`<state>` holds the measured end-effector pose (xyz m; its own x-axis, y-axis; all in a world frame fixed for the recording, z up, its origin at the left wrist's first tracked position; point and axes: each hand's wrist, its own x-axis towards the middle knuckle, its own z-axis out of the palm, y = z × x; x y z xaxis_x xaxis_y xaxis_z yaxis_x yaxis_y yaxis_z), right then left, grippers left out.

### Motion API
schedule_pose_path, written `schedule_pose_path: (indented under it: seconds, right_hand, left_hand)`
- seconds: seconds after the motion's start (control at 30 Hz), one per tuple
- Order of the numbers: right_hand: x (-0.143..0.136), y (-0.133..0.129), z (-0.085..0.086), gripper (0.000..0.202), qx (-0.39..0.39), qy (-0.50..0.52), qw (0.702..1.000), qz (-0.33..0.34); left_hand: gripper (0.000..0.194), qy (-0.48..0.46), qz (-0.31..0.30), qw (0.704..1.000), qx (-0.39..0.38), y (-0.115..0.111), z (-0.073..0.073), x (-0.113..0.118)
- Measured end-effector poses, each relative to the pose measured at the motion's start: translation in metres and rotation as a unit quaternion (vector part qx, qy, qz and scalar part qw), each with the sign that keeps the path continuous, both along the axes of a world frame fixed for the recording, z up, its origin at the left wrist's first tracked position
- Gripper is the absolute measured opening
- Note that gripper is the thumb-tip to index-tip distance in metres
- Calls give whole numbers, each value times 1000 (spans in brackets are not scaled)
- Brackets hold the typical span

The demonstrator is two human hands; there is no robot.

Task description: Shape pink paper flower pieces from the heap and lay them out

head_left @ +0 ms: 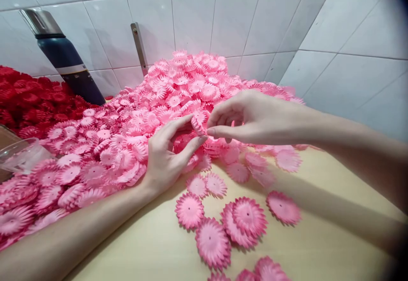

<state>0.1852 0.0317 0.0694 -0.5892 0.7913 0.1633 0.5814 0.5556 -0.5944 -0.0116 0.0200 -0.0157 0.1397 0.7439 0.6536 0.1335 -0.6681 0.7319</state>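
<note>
The left hand [168, 151], thumb and forefinger curved with a gap between them, holds a small pink, round, frilly-edged flower-like piece of thin material [198, 123] upright by its rim, while the right hand [245, 117], thumb and fingers drawn nearly together, is at the piece's right edge, though whether it grips cannot be told. Around them rises a heap of like pink pieces [178, 85], too many to count; nearer on the pale yellow tabletop [143, 247] lie two paler pieces [216, 184], five darker-rimmed ones [213, 242], two of them overlapping, and others cut off below. Farther left are one dark blue bottle with a silver cap [72, 62] and a red heap [35, 102].
</note>
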Motion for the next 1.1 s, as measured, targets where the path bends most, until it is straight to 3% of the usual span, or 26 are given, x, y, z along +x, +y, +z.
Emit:
schedule_pose_path:
  seconds: [0.1,0.4,0.53,0.67,0.8,0.9,1.1]
  right_hand:
    - [-2,1,2,12,5,7,1000,-28]
    - [-5,8,-13,17,-126,160,977,57]
    - [-6,17,-32,14,-222,263,937,62]
    - [-8,25,-58,12,-348,367,860,68]
    - [-12,29,-78,20,-411,453,791,28]
    - [-13,29,-83,23,-430,469,771,16]
    - [-11,30,-81,23,-443,463,768,-10]
  left_hand:
    - [39,-8,5,1000,-26,0,0,-1]
    - [27,-76,-59,991,-88,0,4,0]
    - [17,-72,-64,987,-131,3,3,-1]
    - [15,-61,-81,982,-159,4,2,-2]
    - [10,-47,-76,983,-161,5,3,-1]
    - [7,-34,-69,985,-154,5,3,-1]
    - [10,-25,-64,984,-162,7,3,-1]
